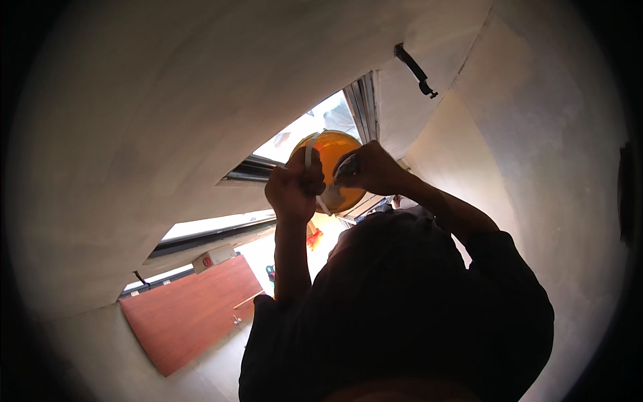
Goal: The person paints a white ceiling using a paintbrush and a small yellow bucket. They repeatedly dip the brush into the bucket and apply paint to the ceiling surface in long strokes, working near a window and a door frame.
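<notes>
An orange bucket [328,142] hangs in front of me, its open mouth toward me. My left hand [293,186] is closed around the bucket's pale strap-like handle [309,151], knuckles up. My right hand [375,169] reaches over the bucket's right side, fingers bent around a small greyish object [347,165] whose kind is too dark to make out. A pale smear shows on the bucket's inside below it. Both forearms are bare below dark sleeves.
Plain pale walls surround me. Behind the bucket is a bright window [281,139] with a dark frame. A black bracket-like fitting [415,70] sits on the wall at upper right. At lower left are a reddish-brown panel [191,311] and a small pale box [213,258].
</notes>
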A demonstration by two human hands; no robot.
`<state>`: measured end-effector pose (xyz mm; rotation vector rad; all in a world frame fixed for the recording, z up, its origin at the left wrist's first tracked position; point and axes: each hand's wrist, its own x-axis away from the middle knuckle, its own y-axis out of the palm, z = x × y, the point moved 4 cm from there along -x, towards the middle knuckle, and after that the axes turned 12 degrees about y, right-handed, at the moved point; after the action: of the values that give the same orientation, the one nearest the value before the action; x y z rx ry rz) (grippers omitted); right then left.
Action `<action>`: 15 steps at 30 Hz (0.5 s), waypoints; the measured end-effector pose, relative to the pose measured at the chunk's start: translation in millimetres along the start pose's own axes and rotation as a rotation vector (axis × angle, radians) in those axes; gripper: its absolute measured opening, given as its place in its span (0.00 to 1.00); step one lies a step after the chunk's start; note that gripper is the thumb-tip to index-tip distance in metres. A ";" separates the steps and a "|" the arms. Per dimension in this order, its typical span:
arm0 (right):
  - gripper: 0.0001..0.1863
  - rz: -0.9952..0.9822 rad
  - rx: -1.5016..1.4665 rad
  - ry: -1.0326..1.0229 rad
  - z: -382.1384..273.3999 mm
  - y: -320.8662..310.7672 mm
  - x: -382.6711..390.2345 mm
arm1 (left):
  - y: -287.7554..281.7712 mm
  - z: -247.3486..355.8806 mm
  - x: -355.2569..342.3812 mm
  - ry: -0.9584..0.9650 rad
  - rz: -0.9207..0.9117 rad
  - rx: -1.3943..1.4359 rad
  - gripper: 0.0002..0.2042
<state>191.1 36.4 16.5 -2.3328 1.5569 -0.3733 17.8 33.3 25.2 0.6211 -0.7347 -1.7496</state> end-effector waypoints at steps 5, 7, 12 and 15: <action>0.15 0.067 -0.035 0.022 -2.4 -3.3 4.0 | 17.4 2.1 4.9 -0.070 0.234 -0.157 0.26; 0.14 0.167 0.024 -0.039 -3.9 -8.8 4.6 | 18.7 2.3 6.9 -0.090 0.263 -0.132 0.26; 0.14 0.324 0.345 -0.242 6.1 -4.4 0.2 | 21.2 1.0 14.1 -0.110 0.258 -0.077 0.21; 0.14 0.303 0.399 -0.321 2.1 -1.5 5.7 | 17.9 5.6 21.4 -0.050 0.211 -0.669 0.21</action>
<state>195.3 31.9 15.4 -1.7278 1.4853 -0.1993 19.2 9.8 41.1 0.0405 -0.2018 -1.6805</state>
